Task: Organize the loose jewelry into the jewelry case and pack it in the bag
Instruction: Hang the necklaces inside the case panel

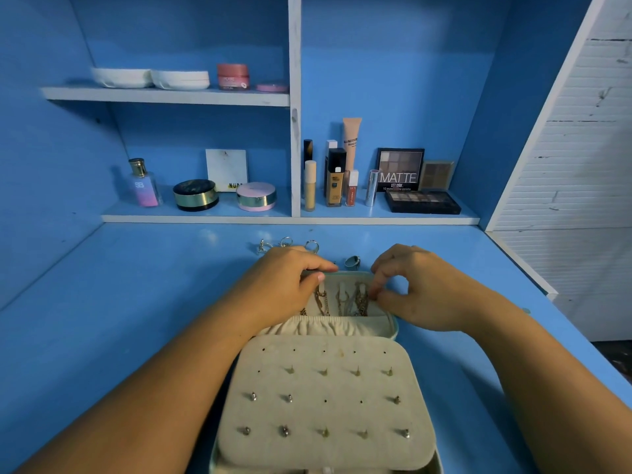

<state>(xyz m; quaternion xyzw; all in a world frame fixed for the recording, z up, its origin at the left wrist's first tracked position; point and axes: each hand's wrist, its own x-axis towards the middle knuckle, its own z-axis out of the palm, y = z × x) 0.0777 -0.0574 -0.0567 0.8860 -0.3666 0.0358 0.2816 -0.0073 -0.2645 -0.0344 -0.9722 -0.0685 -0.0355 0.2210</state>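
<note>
Sitting nearest on the blue desk [102, 336] is the open pale green jewelry case [395, 325]. Its soft cream earring board [325, 405] holds many small metal studs, and some holes are bare. Behind the board is a cream gathered cloth pocket [321, 325]. Above it, gold chain necklaces [359, 301] hang from little hooks inside the lid. The left grip [287, 282] curls over the lid's top edge and holds it. The right grip [420, 289] pinches the chain on the right side with thumb and fingertips. The step looks like fixing necklaces onto hooks. Past the case, loose silver rings [285, 242] and one blue-grey ring [352, 262] lie on the desk. They likely go in next, each needing a small, careful pinch. No bag shows. Farther back, blue shelves [164, 95] carry makeup.
</note>
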